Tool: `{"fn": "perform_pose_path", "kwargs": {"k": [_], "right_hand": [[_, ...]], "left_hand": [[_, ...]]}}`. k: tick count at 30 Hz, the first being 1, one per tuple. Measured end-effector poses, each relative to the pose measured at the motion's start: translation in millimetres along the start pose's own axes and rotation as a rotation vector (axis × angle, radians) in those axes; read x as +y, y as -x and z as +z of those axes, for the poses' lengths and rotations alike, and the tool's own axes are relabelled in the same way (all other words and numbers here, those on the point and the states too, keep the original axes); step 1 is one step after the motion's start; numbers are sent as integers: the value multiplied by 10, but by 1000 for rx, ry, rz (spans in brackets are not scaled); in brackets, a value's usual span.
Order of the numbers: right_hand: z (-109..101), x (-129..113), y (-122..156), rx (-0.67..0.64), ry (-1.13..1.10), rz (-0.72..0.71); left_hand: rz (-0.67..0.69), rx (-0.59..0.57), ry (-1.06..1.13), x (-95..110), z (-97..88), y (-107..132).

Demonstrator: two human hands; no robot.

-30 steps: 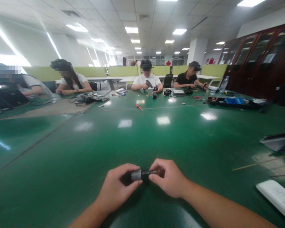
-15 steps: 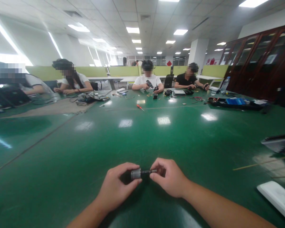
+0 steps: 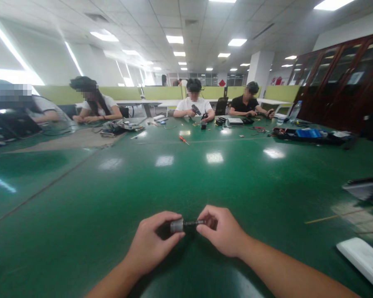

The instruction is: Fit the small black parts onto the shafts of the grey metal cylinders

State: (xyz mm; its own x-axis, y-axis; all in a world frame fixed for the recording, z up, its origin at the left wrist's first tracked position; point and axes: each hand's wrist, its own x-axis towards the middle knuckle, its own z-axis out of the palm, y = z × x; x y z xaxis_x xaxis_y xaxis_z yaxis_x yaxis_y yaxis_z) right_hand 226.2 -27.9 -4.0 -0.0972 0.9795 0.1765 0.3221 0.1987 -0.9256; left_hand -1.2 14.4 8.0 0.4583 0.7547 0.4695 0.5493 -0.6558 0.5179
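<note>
Between the thumb and fingers of my left hand [image 3: 157, 236] sits a small grey metal cylinder [image 3: 177, 226], like a small motor, lying sideways. A thin dark ridged shaft [image 3: 191, 223] sticks out of its right end. My right hand [image 3: 220, 229] is closed in a pinch on the far end of that shaft, thumb below and index finger above. The fingertips hide the shaft's tip. Both hands are just above the near part of the green table [image 3: 186, 182].
Beyond my hands lies a red screwdriver [image 3: 183, 140]. A white power strip [image 3: 362, 263] is at the near right, below thin yellowish rods [image 3: 345, 214]. A black tray with blue parts [image 3: 309, 133] stands far right. Several people sit across the table; one holds a power drill [image 3: 196, 110].
My left hand and the grey cylinder have shifted very slightly left. Both hands keep the same grip.
</note>
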Motion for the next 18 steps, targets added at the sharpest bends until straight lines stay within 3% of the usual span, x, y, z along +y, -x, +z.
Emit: {"fn": "perform_pose_path", "kwargs": {"k": [18], "right_hand": [[-9, 18, -10, 2, -24, 14]], "left_hand": [[-57, -1, 12, 5, -12, -11]]}}
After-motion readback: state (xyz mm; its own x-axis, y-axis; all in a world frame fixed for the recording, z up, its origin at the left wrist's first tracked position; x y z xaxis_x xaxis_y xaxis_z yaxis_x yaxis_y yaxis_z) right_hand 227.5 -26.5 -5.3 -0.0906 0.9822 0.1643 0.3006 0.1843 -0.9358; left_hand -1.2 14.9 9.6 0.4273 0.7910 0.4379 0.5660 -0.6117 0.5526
